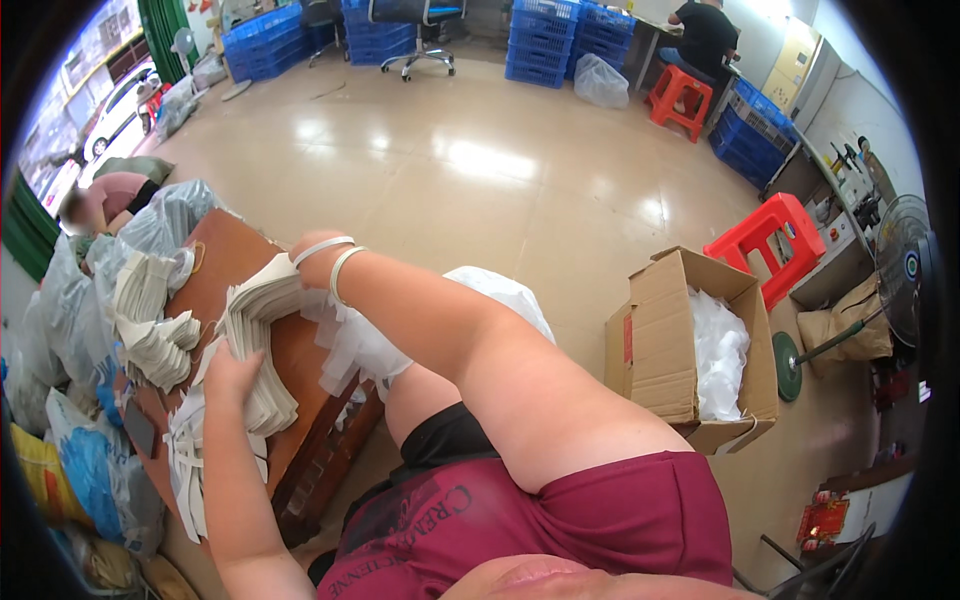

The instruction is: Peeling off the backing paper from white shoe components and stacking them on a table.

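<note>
On the brown table [325, 345] a tall stack of cream, curved cut-out pieces [268, 320] leans in a bent row. My left hand [232, 372] rests against its near left side, thumb over the edge and the other fingers mostly hidden. At the far end of the stack is my right hand [318, 256], with its fingertips blurred and partly hidden behind the wrist. Farther left lies a second cream stack [155, 315]. Loose cream pieces [188, 470] hang near the table's near left corner. Translucent white sheets [350, 345] droop over the right edge, below my right wrist.
Filled plastic bags [75, 330] crowd the left side, where a person [115, 195] bends down. On the right stand an open cardboard box [650, 350] holding white plastic, a red stool [770, 245] and a fan [900, 268]. Another person [705, 40] sits at the back.
</note>
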Motion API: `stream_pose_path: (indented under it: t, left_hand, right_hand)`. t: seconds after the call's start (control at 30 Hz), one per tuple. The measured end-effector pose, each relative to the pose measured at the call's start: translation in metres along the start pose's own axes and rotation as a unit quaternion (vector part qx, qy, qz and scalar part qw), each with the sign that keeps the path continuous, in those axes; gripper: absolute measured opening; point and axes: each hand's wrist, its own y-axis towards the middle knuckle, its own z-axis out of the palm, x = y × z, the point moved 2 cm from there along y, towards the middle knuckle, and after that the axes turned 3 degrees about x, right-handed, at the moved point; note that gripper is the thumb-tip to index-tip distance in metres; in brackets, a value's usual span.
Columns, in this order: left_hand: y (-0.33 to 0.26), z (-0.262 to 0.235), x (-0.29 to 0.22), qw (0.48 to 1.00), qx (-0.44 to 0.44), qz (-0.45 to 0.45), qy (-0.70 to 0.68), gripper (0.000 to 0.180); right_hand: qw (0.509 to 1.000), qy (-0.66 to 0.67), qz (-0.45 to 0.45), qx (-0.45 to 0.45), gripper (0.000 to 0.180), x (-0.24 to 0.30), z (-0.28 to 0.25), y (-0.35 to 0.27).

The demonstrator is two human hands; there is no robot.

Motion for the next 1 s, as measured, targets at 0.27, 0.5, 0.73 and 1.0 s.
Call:
stream_pose_path:
  t: [0.27, 0.5, 0.73, 1.0]
  left_hand:
    - [-0.005, 0.001, -0.007, 0.999, 0.007, -0.023, 0.045, 0.051]
    - [-0.003, 0.003, -0.006, 0.997, 0.01, -0.039, 0.07, 0.048]
    - [0.001, 0.004, -0.008, 0.995, 0.028, -0.044, 0.083, 0.048]
    - [0.012, 0.003, 0.001, 0.998, 0.038, -0.013, 0.038, 0.064]
  right_hand:
    - [1.0, 0.01, 0.009, 0.013, 0.029, 0.002, 0.004, 0.007]
    - [1.0, -0.001, 0.004, 0.02, 0.026, 0.006, 0.002, 0.004]
    - [0.999, 0.002, 0.022, 0.03, 0.026, 0.003, 0.003, 0.003]
    - [0.989, 0.124, 0.009, -0.085, 0.034, -0.011, 0.002, -0.021]
